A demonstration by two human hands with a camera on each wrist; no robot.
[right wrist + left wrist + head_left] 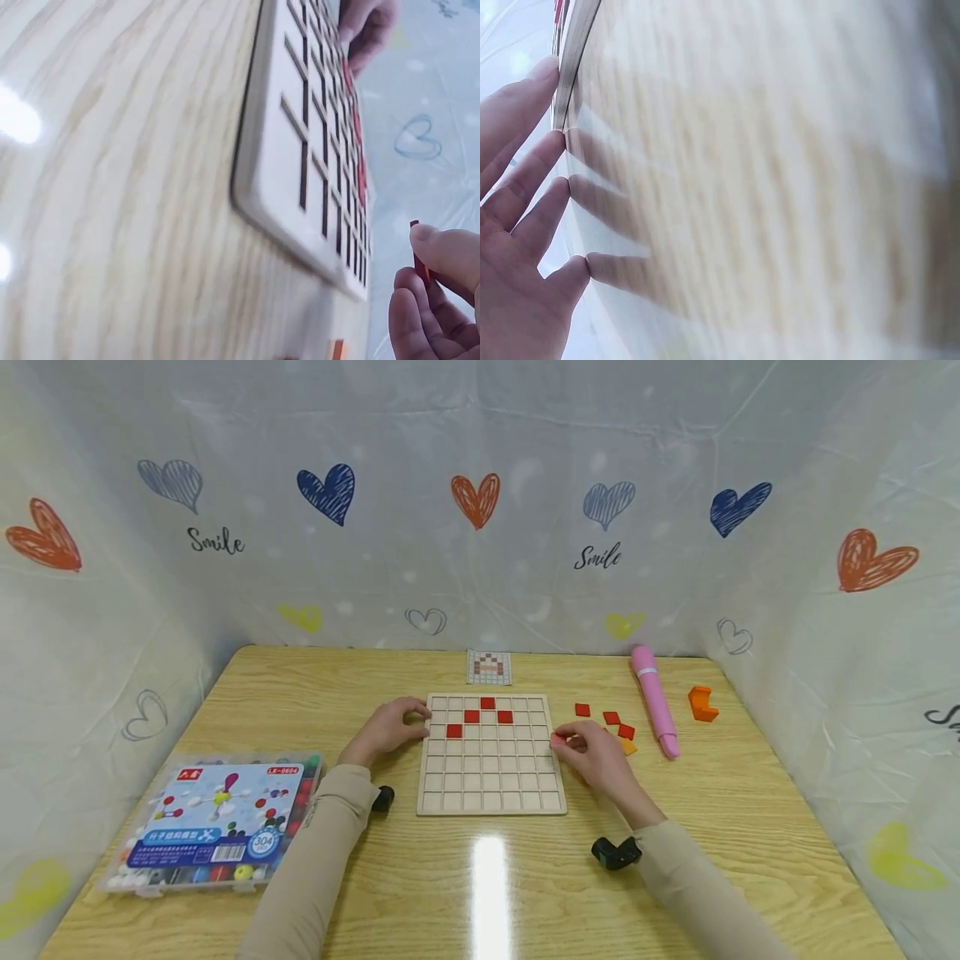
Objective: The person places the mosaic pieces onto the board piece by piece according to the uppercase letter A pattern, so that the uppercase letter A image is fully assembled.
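Observation:
A wooden grid board [491, 777] lies flat mid-table, with several red square tiles [454, 731] set in cells of its upper rows. My left hand [388, 727] touches the board's left edge; in the left wrist view its fingers [536, 217] are spread, tips against the board's side and the table. At the board's right edge my right hand [596, 756] pinches a red tile [558, 740] between thumb and fingers. The right wrist view shows that tile [420, 259] held on edge. Loose red tiles [582, 710] and an orange tile [628, 746] lie beyond the right hand, some partly hidden by it.
A small pattern card [489, 667] sits behind the board. To the right lie a pink pen-shaped object [655, 702] and an orange bracket-like piece [702, 703]. A plastic case of molecular model parts [217, 818] stands at the left, beside the left forearm.

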